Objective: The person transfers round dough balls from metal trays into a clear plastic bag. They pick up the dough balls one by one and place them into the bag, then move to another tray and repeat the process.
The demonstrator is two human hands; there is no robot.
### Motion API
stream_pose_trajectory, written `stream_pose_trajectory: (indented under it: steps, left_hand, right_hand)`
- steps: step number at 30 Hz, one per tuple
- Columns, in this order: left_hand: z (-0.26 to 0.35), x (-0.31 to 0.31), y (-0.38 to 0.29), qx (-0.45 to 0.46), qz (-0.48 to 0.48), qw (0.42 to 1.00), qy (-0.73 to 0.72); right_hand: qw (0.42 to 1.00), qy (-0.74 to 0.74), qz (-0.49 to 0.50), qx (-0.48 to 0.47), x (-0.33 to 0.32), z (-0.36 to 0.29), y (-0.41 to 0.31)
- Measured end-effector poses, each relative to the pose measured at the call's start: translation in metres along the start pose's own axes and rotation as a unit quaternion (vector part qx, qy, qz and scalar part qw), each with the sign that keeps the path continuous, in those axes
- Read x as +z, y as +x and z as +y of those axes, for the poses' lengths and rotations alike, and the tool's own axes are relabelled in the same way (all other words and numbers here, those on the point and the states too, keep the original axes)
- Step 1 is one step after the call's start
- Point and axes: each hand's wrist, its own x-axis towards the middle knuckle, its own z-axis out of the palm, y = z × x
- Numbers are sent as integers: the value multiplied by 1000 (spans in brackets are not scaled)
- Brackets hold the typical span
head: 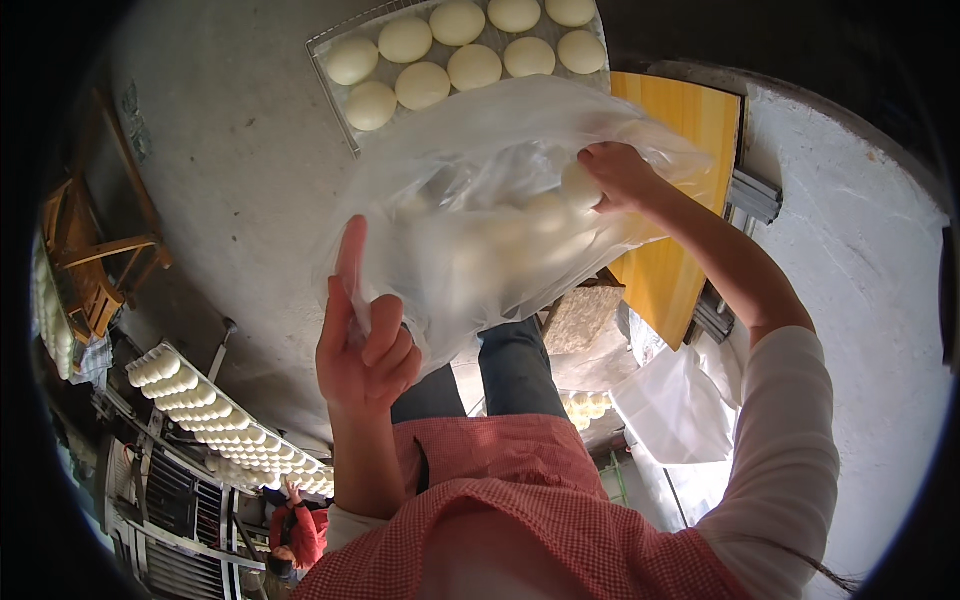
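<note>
A large clear plastic bag (450, 262) hangs in front of me, with several pale round buns blurred inside it. My left hand (367, 345) grips the bag's left edge, its index finger raised behind the film. At the bag's right side, my right hand (619, 176) has its fingers around one white steamed bun (581, 185). Beyond the bag, a wire-rimmed tray (330, 101) carries two visible rows of buns (475, 67); the bag overlaps its near edge.
A yellow wooden board (675, 127) lies on the right. Racks of buns (217, 420) stand at lower left, near a person in red (306, 534). A wooden chair (94, 259) is at far left. A white plastic sheet (679, 405) hangs at lower right.
</note>
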Motion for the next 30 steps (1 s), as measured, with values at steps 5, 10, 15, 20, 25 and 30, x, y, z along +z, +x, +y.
stream_pose_trajectory:
  steps: [5, 10, 15, 20, 25, 30]
  left_hand:
    - [5, -4, -5, 10, 24, 1000, 1]
    - [8, -5, -5, 6, 37, 999, -28]
    - [13, -6, 1, 13, 48, 998, -44]
    - [15, -17, 11, 2, 87, 996, -17]
    - [17, -30, 19, -11, 122, 992, -11]
    - [20, -43, 19, -30, 122, 992, 0]
  right_hand:
    - [987, -156, 6, -43, 3, -3, 31]
    - [993, -2, -92, 80, 48, 13, 65]
    - [898, -431, 31, -89, 87, 27, 68]
    - [975, -220, 20, 28, 76, 24, 86]
    - [991, -107, 18, 83, 74, 18, 88]
    - [950, 267, -163, 5, -14, -24, 66]
